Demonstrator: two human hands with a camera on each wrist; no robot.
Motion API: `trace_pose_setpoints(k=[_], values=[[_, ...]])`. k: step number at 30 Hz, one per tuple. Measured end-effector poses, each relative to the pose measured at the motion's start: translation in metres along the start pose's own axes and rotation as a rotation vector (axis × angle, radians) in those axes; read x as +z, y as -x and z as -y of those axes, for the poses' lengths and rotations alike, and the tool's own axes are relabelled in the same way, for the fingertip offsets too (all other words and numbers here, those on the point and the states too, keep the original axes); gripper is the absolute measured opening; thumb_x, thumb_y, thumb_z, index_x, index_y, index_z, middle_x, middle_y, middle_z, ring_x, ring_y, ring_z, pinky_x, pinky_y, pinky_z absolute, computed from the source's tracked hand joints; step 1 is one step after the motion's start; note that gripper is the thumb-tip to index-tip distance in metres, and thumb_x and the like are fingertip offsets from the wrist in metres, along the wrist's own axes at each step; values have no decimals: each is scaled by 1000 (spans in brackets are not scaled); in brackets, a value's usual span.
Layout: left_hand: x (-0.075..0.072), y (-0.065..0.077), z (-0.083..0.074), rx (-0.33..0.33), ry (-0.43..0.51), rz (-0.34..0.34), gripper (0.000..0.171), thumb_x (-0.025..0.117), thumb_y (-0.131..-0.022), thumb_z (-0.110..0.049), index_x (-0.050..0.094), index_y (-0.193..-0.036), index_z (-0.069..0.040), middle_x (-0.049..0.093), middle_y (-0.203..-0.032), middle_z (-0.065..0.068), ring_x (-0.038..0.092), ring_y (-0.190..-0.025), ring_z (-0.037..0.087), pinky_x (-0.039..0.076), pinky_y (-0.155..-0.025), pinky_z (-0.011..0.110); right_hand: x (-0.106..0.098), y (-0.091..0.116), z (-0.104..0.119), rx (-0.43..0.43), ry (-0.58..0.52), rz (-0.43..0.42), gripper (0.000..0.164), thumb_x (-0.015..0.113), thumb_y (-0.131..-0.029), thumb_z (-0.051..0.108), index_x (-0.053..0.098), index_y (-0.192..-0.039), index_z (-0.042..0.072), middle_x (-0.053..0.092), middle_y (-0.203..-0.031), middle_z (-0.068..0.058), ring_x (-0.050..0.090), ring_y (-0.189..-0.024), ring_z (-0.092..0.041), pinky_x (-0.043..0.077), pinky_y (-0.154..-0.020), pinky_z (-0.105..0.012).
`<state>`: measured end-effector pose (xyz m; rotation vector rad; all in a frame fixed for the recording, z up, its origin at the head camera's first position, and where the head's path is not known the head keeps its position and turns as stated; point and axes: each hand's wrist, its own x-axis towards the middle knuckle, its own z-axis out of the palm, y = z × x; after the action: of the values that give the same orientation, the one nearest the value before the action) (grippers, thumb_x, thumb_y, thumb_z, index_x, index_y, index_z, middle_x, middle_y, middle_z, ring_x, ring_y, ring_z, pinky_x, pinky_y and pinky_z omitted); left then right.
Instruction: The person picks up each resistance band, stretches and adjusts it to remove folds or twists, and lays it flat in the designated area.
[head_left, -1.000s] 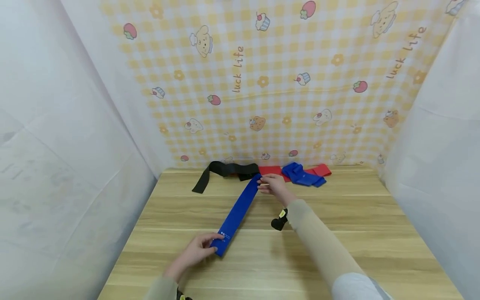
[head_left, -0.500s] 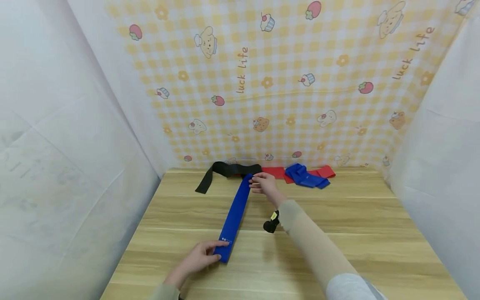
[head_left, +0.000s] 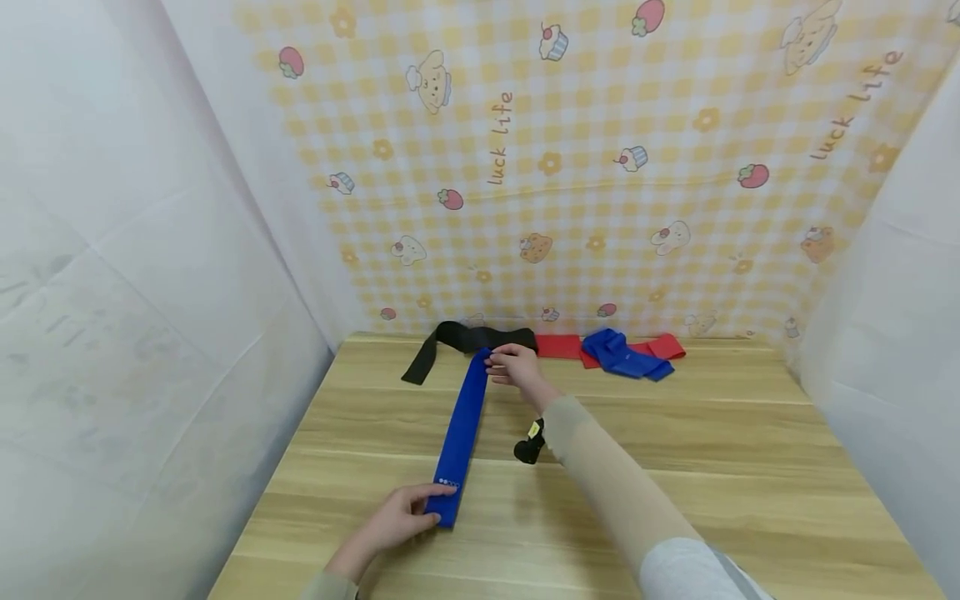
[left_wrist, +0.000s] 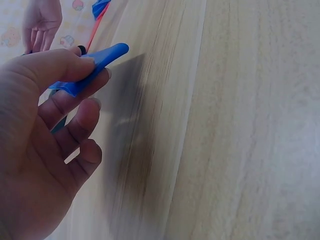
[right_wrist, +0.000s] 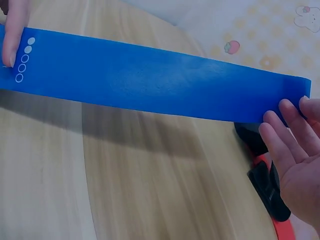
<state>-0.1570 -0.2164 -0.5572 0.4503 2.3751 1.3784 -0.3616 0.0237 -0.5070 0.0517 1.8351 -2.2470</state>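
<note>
A flat blue resistance band (head_left: 461,421) is stretched lengthwise between my two hands, above the wooden table; its shadow falls below it in the right wrist view. My left hand (head_left: 405,514) pinches the near end between thumb and fingers, by a row of small white circles printed on the band (right_wrist: 125,75). In the left wrist view the thumb lies over the folded end, and the other fingers curl loosely beneath. At the far end my right hand (head_left: 517,368) pinches the band's other fold, its remaining fingers spread beside it.
Along the back of the wooden table (head_left: 637,483) lie a black band (head_left: 480,337), a red band (head_left: 558,347) and a second, crumpled blue band (head_left: 622,357). Behind them hangs a checked cloth (head_left: 570,208). A black wrist device (head_left: 529,446) shows under the right forearm.
The stretched blue band has swung to a steeper line in the head view as my right hand shifted left. Both hands keep their hold, and the head view has turned slightly left.
</note>
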Motion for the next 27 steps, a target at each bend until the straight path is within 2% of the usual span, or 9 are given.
trace_pose_setpoints(k=[7,11,18,27], values=[[-6,4,5,1,-12,-30,39,68,-88,-5,64,-127,-9,47,-74,-1,45,-59,7,40,-49,20,16,-5,-7,-16,-3,19,11,58,-96,3,61,-104,-3,68,-104,-24,65,-103,-39,51,-87,-48],[-9,6,10,-18,-35,-40,40,68,-89,-6,64,-128,-11,49,-75,-1,46,-61,8,41,-50,21,24,-6,-11,-12,7,51,8,56,-97,2,61,-103,-1,68,-108,-22,66,-103,-33,52,-88,-45],[-10,6,17,-16,-63,-57,38,69,-87,-7,66,-125,-10,49,-74,-2,47,-61,8,41,-51,22,31,-6,-15,-6,33,76,7,59,-96,6,60,-101,0,68,-106,-18,64,-107,-35,48,-92,-49],[-13,9,18,-28,-69,-82,36,68,-87,-4,66,-122,-8,48,-74,0,47,-61,9,41,-51,22,37,-5,-17,2,28,86,10,60,-96,7,60,-102,-1,68,-107,-18,63,-108,-34,44,-97,-52]])
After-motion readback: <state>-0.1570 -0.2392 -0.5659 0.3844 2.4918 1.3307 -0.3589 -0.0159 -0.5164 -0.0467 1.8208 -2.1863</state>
